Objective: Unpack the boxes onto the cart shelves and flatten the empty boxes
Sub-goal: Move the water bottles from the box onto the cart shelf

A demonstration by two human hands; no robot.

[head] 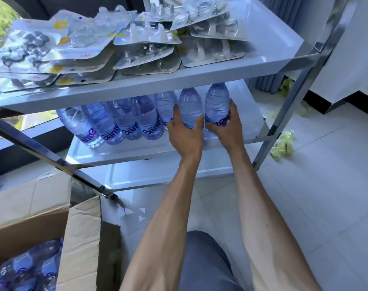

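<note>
- White shiny floor tiles [304, 206] lie under a tall metal cart with pale grey shelves [200, 74], next to a dark-framed window [2, 131].
- Left hand [184, 131] wraps round one clear plastic water bottle [189, 106] on the middle shelf [120, 152].
- Right hand [227, 124] wraps round the last clear bottle in the row [217, 101], right beside it.
- Both bottles stand up, probably so the row of bottles with purple labels [116, 122] stays neat and takes less room.
- Flat see-through plastic packs [137, 45] fill the top shelf.
- More bottles wait in the open brown cardboard box [80, 238], so unpacking is not done.
- Green crumpled wrappers [283, 143] lie on the floor.
</note>
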